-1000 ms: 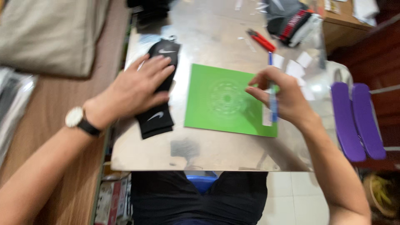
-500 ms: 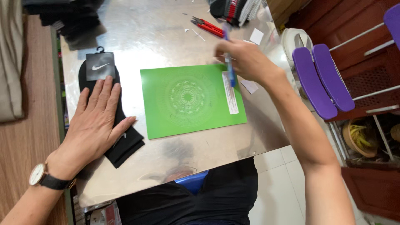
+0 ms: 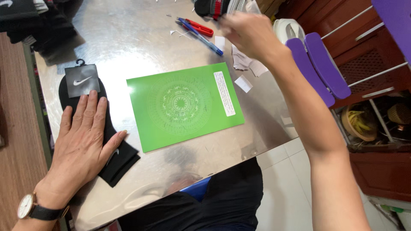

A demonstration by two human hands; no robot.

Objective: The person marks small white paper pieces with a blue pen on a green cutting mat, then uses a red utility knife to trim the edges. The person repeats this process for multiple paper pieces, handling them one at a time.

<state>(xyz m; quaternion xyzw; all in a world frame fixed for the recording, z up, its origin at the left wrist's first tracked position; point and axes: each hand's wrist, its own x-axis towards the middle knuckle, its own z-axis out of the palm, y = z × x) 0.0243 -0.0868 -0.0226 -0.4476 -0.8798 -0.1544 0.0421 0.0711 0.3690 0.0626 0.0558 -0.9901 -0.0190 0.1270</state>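
Your steel table [image 3: 128, 42] fills most of the view, shiny and bare in the middle, and everything else gets placed off the green sheet [image 3: 185, 107] lying flat near the table's centre, with a faint round pattern on it and a white paper strip [image 3: 224, 93] stuck along its right side. To the left of the green sheet lies the black sock [image 3: 112, 160] with its dark card tag [image 3: 81, 79] at the far end, and your left hand [image 3: 83, 143] is pressed flat on that sock, fingers spread and straight, palm down, gripping nothing, just weighing it in place; the watch [image 3: 29, 207] sits on that wrist near the table's front edge. Beyond the green sheet's far right corner your right hand [image 3: 248, 32] is up over the table's back edge, blurred, fingers curled loosely, and I cannot tell whether it is closed on anything. Right of the green sheet, off the table's edge, two purple foot-shaped forms [image 3: 319, 68] stick up on a stand. Past the far edge of the green sheet lie the red-handled scissors [image 3: 199, 28] and, touching them, a blue pen [image 3: 205, 40]. Small white paper scraps [image 3: 243, 83] are scattered just beside the sheet's right edge.
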